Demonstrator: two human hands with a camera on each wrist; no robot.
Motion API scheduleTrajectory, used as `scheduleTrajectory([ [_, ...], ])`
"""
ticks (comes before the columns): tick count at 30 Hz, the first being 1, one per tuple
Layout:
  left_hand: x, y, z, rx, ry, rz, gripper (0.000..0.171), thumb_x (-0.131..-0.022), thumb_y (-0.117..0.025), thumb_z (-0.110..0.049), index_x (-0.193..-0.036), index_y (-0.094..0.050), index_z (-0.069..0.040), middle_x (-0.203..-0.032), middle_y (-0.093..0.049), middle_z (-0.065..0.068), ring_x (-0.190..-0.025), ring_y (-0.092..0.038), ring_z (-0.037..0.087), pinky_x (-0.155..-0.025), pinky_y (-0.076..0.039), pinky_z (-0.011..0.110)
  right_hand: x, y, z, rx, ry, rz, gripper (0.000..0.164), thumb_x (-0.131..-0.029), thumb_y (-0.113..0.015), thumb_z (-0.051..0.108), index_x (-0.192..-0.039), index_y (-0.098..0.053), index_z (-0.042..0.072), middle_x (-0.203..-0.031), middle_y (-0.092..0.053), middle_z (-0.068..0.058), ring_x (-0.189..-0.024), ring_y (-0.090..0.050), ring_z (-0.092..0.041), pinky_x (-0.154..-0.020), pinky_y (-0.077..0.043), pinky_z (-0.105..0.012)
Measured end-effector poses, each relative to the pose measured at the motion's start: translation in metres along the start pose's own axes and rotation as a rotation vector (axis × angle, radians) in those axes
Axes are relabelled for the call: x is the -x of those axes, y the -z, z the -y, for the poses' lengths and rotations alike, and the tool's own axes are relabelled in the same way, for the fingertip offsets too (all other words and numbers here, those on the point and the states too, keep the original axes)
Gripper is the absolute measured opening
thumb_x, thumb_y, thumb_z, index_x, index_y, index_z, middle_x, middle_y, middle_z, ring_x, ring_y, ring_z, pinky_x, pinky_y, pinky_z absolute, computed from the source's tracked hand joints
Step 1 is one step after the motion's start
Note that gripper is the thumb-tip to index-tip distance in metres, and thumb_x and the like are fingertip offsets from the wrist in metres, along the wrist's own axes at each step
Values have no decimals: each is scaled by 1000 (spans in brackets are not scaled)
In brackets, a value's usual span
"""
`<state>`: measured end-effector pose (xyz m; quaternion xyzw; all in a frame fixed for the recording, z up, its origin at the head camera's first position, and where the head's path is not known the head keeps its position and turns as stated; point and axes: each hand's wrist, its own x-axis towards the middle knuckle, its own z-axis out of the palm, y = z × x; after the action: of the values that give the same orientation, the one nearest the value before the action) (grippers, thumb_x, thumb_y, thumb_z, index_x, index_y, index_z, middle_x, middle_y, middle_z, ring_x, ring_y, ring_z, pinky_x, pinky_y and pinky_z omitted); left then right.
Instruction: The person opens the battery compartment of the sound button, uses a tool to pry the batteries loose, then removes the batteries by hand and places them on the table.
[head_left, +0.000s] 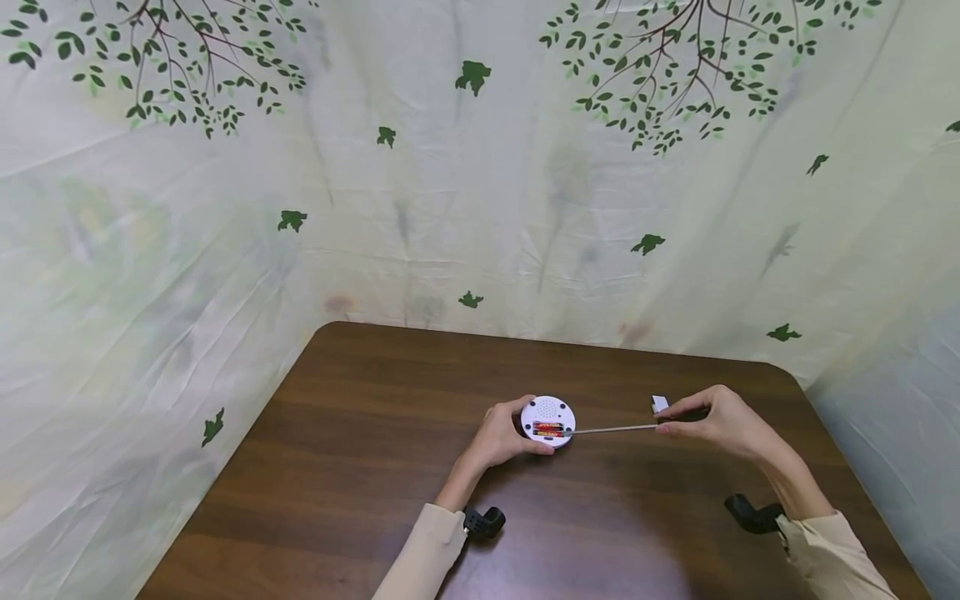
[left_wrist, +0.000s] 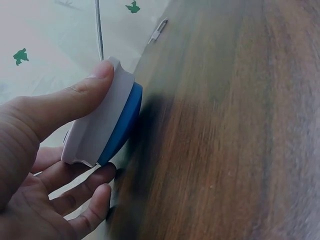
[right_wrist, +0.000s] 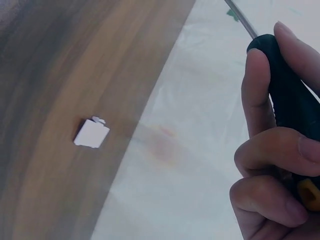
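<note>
The left hand (head_left: 498,435) grips a round device (head_left: 549,408) toward the far edge of the table (head_left: 360,433); the right hand (head_left: 722,422) holds a screwdriver (right_wrist: 290,95), tip by the batteries (head_left: 547,429); a white piece (head_left: 660,403) lies nearer the far right corner.

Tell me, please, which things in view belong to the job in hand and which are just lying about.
Job:
round white-and-blue device, in left hand
two batteries in it
screwdriver, in right hand
white piece, probably the battery cover

Just surroundings:
wooden table
leaf-print backdrop
wrist cameras
</note>
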<state>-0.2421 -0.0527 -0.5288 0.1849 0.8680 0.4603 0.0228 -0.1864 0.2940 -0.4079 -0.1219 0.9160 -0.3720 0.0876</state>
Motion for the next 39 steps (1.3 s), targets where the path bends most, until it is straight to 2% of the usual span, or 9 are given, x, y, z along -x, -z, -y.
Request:
scheduleTrajectory([
  [5, 1, 0, 1, 9, 16, -13, 91, -62, -102, -30, -141, -64, -7, -133, -71, 15, -123, -63, 30, -108, -48, 47, -6, 2, 10, 89, 40, 3, 22, -86, -84, 36, -102, -84, 20, -108, -81, -5, -97, -71, -17, -65, -46, -24],
  [8, 2, 0, 2, 8, 42, -29, 93, -60, -102, -30, -142, -64, -8, -135, -69, 19, -126, -59, 37, -109, -46, 50, -12, 5, 22, 165, 71, 13, 22, -84, -85, 38, -100, -84, 23, -108, -81, -3, -106, -73, -24, -68, -48, -24],
  [12, 1, 0, 2, -15, 65, -42, 93, -59, -103, -31, -141, -65, -9, -135, -68, 20, -126, -57, 39, -109, -47, 51, -23, 11, 41, 257, 108, 53, 22, -83, -86, 37, -100, -84, 23, -96, -81, 5, -84, -72, -14, -65, -49, -24],
  [15, 0, -1, 1, -25, 58, -31, 92, -60, -103, -31, -141, -65, -9, -136, -69, 18, -127, -60, 36, -109, -48, 48, -29, 14, 53, 314, 137, 73, 19, -83, -87, 33, -99, -84, 22, -89, -79, 9, -67, -62, -6, -58, -43, -24],
  [19, -1, -3, 0, -18, 49, -6, 92, -59, -103, -31, -141, -65, -11, -137, -69, 15, -127, -59, 37, -110, -47, 48, -33, 15, 61, 382, 177, 71, 15, -81, -88, 29, -95, -85, 23, -88, -79, 11, -66, -53, -5, -54, -35, -24],
  [22, -2, -4, 0, -14, 51, 3, 93, -59, -103, -30, -142, -64, -12, -138, -68, 15, -127, -56, 39, -111, -45, 50, -35, 15, 64, 405, 192, 69, 14, -81, -89, 29, -93, -85, 24, -89, -79, 10, -68, -51, -6, -53, -34, -24],
  [28, -2, -4, 0, -32, 28, -5, 91, -62, -102, -33, -141, -64, -10, -137, -69, 14, -128, -61, 34, -110, -47, 47, -35, 16, 57, 367, 194, 67, 16, -81, -88, 32, -94, -85, 23, -89, -80, 10, -71, -55, -6, -55, -36, -24],
  [34, -3, -5, 0, -28, -4, -10, 90, -62, -101, -34, -140, -65, -8, -134, -70, 15, -125, -64, 31, -109, -49, 45, -29, 17, 28, 229, 131, 83, 21, -83, -87, 31, -100, -84, 19, -85, -80, 7, -69, -66, -6, -60, -47, -23],
  [39, -4, -1, 2, -26, -13, -21, 90, -62, -101, -33, -141, -65, -8, -133, -70, 17, -125, -65, 33, -109, -49, 45, -25, 10, -1, 127, 129, 42, 21, -83, -87, 32, -101, -84, 23, -101, -82, -1, -103, -74, -19, -74, -53, -22],
])
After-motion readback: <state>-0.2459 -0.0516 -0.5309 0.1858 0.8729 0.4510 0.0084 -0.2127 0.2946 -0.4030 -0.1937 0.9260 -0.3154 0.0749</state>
